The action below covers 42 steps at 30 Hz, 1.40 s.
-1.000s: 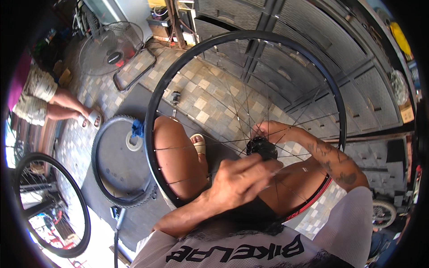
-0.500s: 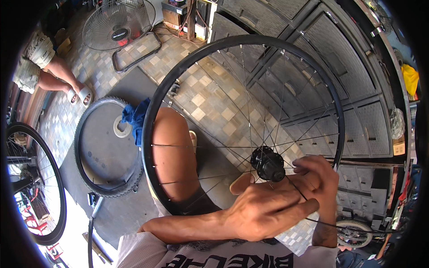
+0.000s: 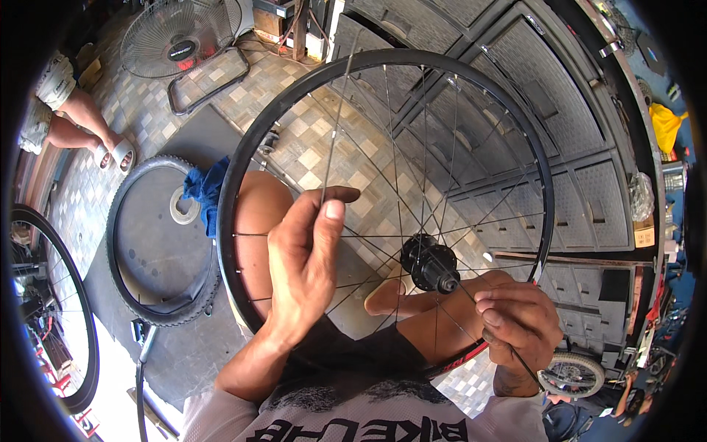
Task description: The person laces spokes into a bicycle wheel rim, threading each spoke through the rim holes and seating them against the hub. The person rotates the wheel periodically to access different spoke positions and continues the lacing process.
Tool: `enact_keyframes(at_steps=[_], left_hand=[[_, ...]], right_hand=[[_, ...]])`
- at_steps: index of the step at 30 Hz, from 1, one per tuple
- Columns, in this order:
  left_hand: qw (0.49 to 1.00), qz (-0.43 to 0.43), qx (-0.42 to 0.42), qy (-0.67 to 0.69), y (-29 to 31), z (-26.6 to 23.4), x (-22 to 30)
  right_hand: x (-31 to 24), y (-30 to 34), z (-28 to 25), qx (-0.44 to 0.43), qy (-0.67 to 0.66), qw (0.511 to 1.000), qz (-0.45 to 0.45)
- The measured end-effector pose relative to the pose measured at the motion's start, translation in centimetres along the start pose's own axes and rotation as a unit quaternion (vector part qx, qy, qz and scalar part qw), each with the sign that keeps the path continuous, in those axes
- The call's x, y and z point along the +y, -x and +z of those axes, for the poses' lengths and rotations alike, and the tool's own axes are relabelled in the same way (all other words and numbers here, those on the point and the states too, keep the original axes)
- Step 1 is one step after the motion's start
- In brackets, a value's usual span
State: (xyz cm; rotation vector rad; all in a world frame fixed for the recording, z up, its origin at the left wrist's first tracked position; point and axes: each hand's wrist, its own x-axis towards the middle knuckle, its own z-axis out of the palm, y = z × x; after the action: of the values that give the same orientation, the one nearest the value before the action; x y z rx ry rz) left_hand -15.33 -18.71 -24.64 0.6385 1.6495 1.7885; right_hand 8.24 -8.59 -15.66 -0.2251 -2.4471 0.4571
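Observation:
A bicycle wheel, its black rim (image 3: pixel 546 184) without a tyre, rests tilted across my lap. Thin spokes run from its black hub (image 3: pixel 427 263). My left hand (image 3: pixel 303 258) is raised over the wheel's left side, thumb and index finger pinching a thin spoke (image 3: pixel 340 118). That spoke points up and passes in front of the rim's upper edge. Lower right of the hub, my right hand (image 3: pixel 519 324) is closed, with its fingertips on a dark spoke (image 3: pixel 469 296) that slants down from the hub and out below the hand.
A loose tyre (image 3: pixel 118 254) lies on the grey mat to the left, with a blue cloth (image 3: pixel 208 193) beside it. Another wheel (image 3: pixel 87 309) stands at far left. A floor fan (image 3: pixel 177 48), a person's legs (image 3: pixel 85 121) and grey drawers (image 3: pixel 508 132) surround the workspace.
My left hand has moved from beside the hub, near my right hand, up and left over the wheel, with a spoke pinched upright. My right hand now fingers the spoke below the hub.

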Motion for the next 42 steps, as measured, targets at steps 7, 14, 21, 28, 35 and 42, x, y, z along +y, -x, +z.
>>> enact_keyframes(at_steps=[7,14,21,28,35,42], left_hand=[[0.989,0.015,-0.078,-0.123,0.0,0.6,-2.0],[0.989,-0.002,-0.093,-0.118,0.0,1.4,-2.6],[0.982,-0.036,-0.134,-0.129,0.8,3.2,-2.0],[0.981,0.075,-0.125,-0.129,-0.2,3.0,1.4],[0.983,0.055,-0.128,0.121,-0.5,-0.1,5.0],[0.976,0.154,-0.151,0.013,0.0,1.7,5.9]], right_hand=[[-0.1,0.1,0.0,0.05,-0.062,0.997,0.01],[1.8,-0.1,-0.2,0.285,-0.076,0.954,0.048],[12.9,-1.0,0.0,0.308,-0.262,0.828,0.389],[17.1,0.2,2.3,0.151,-0.329,0.814,0.454],[16.0,0.1,2.9,0.092,-0.081,0.901,0.415],[12.9,2.0,2.3,0.188,-0.114,0.911,0.349]])
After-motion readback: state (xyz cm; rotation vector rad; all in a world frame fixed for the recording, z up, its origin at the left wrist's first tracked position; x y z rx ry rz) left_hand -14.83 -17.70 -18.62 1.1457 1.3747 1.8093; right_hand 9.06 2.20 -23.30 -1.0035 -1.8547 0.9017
